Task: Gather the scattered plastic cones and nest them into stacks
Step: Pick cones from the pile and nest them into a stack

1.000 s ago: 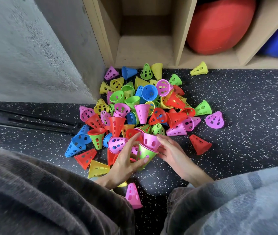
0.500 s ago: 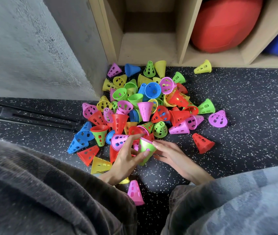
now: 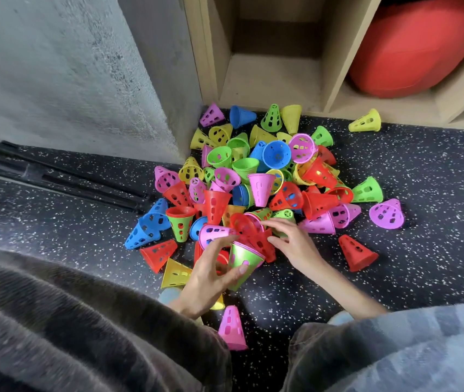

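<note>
Left hand grips a green cone, fingers and thumb curled round it, mouth tilted up and away from the person; a pink rim shows just inside its mouth, so a second cone appears nested in it. Right hand reaches over the near edge of the pile with fingers spread and bent, fingertips at a red cone that lies against the green one; whether it has a hold on anything cannot be told. Dozens of red, pink, green, yellow and blue cones lie heaped on the speckled floor, some upright, most tipped on their sides. Loose ones ring the heap: a pink cone stands nearest the person, a red one lies to the right, a purple one beyond it, and a yellow one rests by the wooden shelf. A red ball fills one shelf compartment. A grey wall rises at left.
</note>
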